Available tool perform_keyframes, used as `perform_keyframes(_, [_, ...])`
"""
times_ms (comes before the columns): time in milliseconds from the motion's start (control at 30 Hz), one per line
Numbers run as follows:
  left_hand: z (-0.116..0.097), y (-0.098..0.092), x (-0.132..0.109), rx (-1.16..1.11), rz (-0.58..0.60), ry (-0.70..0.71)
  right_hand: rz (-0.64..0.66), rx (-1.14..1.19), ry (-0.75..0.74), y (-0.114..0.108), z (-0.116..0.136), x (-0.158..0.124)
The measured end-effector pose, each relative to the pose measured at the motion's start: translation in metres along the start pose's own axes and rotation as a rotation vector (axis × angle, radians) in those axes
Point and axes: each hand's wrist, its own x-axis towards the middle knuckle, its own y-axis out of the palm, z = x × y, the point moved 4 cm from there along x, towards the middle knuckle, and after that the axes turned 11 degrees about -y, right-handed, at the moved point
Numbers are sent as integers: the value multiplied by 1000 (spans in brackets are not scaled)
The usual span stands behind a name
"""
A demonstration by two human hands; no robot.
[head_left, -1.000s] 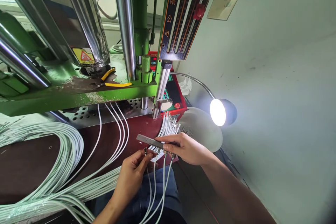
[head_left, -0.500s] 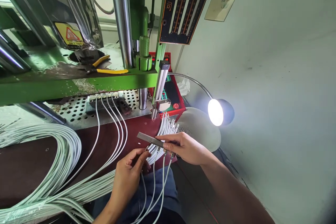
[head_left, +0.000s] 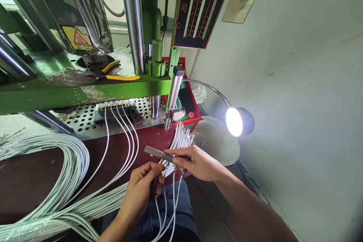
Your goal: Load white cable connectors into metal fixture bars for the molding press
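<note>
A flat metal bar (head_left: 153, 152) lies tilted in my right hand (head_left: 200, 162), gripped between the thumb and fingers. From its lower edge several white cables (head_left: 174, 196) hang by their metal-tipped ends toward my lap. My left hand (head_left: 143, 181) is closed in a pinch on one cable end just under the bar; the fingers partly hide that tip. Behind the hands, a bundle of white cables with plug ends (head_left: 181, 136) rests on the dark red table (head_left: 113, 149).
A green press (head_left: 136, 90) stands ahead, with yellow-handled pliers (head_left: 121, 77) on its ledge. Cables run from a metal mold (head_left: 103, 113). Coiled white cables (head_left: 70, 159) lie at left. A red control box (head_left: 195, 119), lit lamp (head_left: 235, 121) and white tub (head_left: 227, 147) are right.
The bar and my right hand have shifted slightly left. My left hand has moved a little right along the bar's underside, its fingers closing on a cable end.
</note>
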Motion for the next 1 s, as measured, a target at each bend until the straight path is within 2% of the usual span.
perform_keyframes(433, [-5,-1,-2,46,-29,21,-12,-33,3,3,5,1])
perform_keyframes(667, [-7,-2,1,100,-51,39,-23,-56,-73,4,3,3])
perform_keyframes(933, [-15,4,-2,85,94,20,100,54,-7,-8,-10,7])
perform_keyframes(1000, [-14,2,0,75,99,7,103,76,-19,-10,-12,10])
